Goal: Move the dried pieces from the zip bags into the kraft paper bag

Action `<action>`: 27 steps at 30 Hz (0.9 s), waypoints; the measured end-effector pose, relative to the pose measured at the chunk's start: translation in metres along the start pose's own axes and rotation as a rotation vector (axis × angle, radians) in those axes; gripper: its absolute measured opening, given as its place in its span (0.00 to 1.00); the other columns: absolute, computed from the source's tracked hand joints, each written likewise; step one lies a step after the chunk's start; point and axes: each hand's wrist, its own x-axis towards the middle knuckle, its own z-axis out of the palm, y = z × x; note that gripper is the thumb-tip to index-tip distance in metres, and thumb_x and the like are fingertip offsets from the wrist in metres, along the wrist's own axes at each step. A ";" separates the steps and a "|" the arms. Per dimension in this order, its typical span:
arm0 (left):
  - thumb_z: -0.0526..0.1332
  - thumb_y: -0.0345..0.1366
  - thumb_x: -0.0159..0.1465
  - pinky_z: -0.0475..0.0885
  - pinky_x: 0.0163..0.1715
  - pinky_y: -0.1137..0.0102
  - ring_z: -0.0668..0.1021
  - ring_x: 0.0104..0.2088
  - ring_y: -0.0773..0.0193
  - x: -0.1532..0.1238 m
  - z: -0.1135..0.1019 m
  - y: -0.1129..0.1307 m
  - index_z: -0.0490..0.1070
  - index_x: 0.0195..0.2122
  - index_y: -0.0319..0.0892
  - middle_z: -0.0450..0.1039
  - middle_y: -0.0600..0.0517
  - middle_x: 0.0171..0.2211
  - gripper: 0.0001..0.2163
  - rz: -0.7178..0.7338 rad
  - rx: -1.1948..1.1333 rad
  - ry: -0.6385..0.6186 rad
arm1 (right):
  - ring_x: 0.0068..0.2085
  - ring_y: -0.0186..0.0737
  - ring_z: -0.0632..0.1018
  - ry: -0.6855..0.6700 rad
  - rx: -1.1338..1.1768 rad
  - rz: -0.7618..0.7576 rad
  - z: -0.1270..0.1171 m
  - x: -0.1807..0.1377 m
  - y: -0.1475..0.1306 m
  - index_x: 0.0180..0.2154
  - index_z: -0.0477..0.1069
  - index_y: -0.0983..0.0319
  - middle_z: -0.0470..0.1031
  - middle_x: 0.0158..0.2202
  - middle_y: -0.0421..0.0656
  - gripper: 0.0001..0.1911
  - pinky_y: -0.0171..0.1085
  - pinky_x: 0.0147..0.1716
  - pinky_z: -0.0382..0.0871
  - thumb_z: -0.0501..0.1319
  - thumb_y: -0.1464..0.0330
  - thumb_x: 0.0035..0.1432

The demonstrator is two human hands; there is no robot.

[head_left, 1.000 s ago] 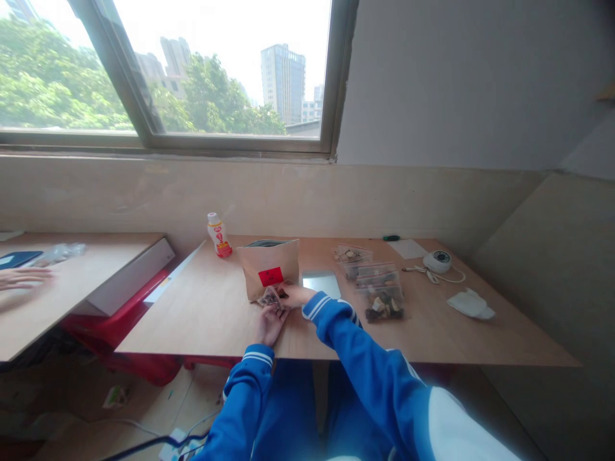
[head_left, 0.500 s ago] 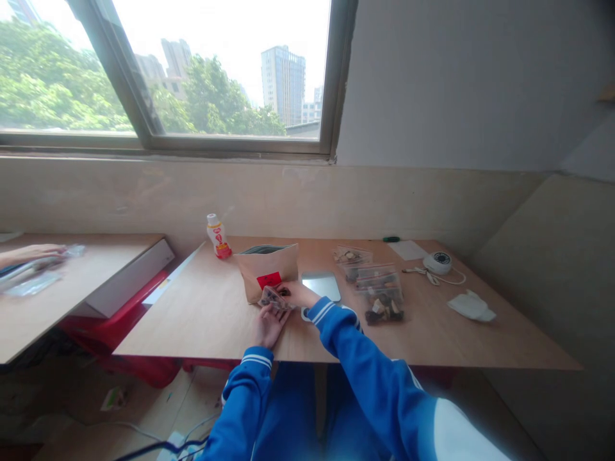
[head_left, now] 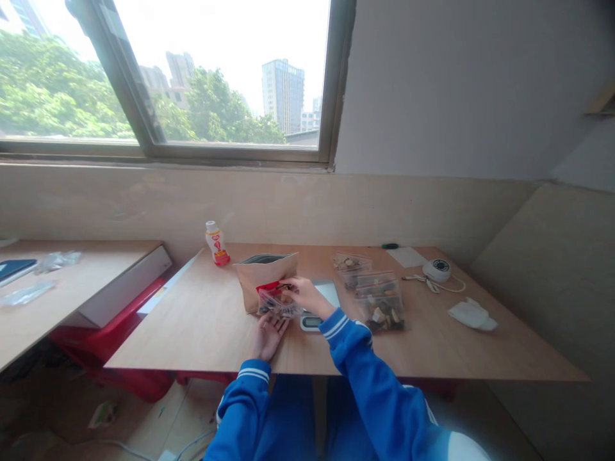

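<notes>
My right hand (head_left: pixel 307 296) pinches a small clear zip bag (head_left: pixel 276 301) of dark pieces and holds it just above the table, in front of a standing brown paper pouch (head_left: pixel 266 277) with a red label. My left hand (head_left: pixel 267 334) lies palm up below the small bag, fingers apart, nothing gripped. A flat kitchen scale (head_left: pixel 321 306) sits to the right of the pouch, partly behind my right wrist. Both sleeves are blue with white cuffs.
Filled clear bags (head_left: pixel 379 301) lie stacked right of the scale. A small drink bottle (head_left: pixel 217 244) stands at the back left. A white round device with cord (head_left: pixel 436 269), a white cloth (head_left: pixel 471 315) and paper (head_left: pixel 406 256) lie right. Another table (head_left: pixel 67 288) stands left.
My right hand has lifted the small bag up off my left palm. A co-worker's hand at the left table has gone from view. The camera tilted slightly.
</notes>
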 end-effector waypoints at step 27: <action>0.53 0.28 0.63 0.69 0.52 0.60 0.78 0.43 0.60 0.005 -0.008 -0.001 0.71 0.36 0.41 0.77 0.46 0.43 0.07 -0.017 0.026 -0.051 | 0.46 0.36 0.75 0.156 0.020 -0.344 -0.007 0.057 -0.051 0.42 0.75 0.60 0.74 0.43 0.44 0.15 0.39 0.51 0.68 0.51 0.76 0.63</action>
